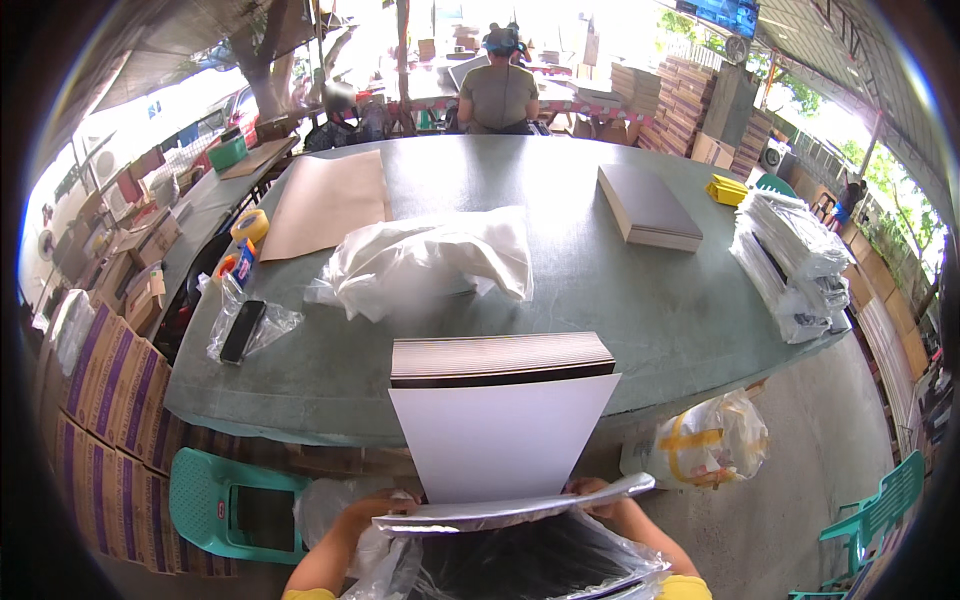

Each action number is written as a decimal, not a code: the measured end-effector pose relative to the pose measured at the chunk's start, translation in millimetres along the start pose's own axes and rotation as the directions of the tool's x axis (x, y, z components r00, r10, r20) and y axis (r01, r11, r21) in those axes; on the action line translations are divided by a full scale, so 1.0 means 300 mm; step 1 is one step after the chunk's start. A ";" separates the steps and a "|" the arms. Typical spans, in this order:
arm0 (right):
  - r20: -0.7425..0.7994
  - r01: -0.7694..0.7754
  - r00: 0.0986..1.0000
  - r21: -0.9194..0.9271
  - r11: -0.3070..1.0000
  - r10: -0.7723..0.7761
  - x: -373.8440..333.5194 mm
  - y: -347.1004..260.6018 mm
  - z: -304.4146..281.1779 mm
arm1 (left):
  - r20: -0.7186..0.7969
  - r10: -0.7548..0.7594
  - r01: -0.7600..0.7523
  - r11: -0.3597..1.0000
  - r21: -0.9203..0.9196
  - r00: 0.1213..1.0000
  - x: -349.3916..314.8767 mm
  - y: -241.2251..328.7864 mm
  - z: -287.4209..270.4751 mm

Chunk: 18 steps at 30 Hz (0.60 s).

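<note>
At the near edge of the table, a thick stack of boards (502, 357) lies with its layered edges showing, and a white board (505, 435) slopes down from it toward me. A clear plastic bag (540, 560) with a dark inside and a silvery folded flap (515, 512) is closest to me, covering the board's lower end. My left hand (382, 503) is closed on the bag at the flap's left end. On the other side my right hand (592, 492) grips the bag near the flap's right end. The flap hides part of the fingers of both hands.
The green table (330, 390) carries crumpled white plastic (430, 260), brown paper (330, 205), a phone (243, 332), tape rolls (250, 226), a grey-topped board stack (655, 200) and plastic-wrapped packs (795, 260). A green stool (200, 500) stands left. Another person (498, 95) sits beyond.
</note>
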State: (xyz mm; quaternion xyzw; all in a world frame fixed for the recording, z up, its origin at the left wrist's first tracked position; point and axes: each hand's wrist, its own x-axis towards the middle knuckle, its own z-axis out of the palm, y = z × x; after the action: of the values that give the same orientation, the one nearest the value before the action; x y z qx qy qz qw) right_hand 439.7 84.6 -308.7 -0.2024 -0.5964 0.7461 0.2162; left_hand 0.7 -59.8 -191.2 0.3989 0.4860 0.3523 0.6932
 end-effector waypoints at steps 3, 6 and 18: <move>-0.353 -0.319 0.915 -0.336 0.886 0.196 0.035 0.122 0.040 | -0.166 -0.093 0.107 0.991 0.081 0.982 0.033 -0.103 0.005; -0.601 -0.686 0.685 -0.343 0.642 0.411 0.106 -0.050 0.180 | -0.223 -0.166 0.184 0.981 0.062 0.961 0.031 -0.195 0.016; -0.649 -0.359 0.746 -0.208 0.910 0.146 0.117 -0.675 0.267 | -0.256 -0.026 0.207 0.671 0.712 0.966 -0.087 0.324 0.040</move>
State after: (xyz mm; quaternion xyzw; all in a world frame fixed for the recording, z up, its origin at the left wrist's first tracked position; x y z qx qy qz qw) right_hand 382.4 79.6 -95.7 -0.5482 -0.5708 0.5532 0.2601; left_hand -4.9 -43.1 -91.5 0.5686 0.6856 0.1254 0.4369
